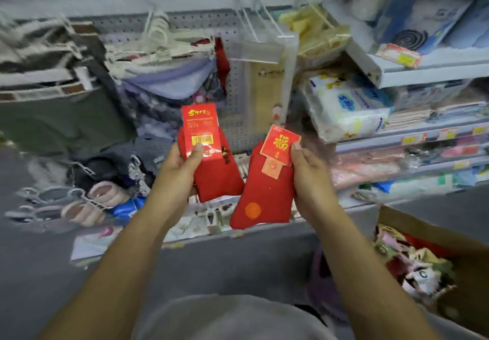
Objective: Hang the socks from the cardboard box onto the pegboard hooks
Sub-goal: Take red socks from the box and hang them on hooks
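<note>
Here, head view only. Two pairs of red socks are in hand, one per hand, held up side by side in front of the pegboard.

The left hand grips the left pair of socks, thumb pressed on its red card header, fingers behind. The right hand grips the right pair of socks, thumb pinching the edge of its red card label, which sits tilted. The two pairs are just beside each other; I cannot tell whether they touch.

Handling, as judged: the socks are light, soft and floppy; the fabric sags below the hands. The card headers are the only stiff part, so take hold there and lead the card onto a hook. Any hang hole is too blurred to see.

Count: two sock pairs held, two hands. One cardboard box at lower right, with more socks inside, number not countable. Several bare hooks jut out above; blur prevents an exact count.
</note>
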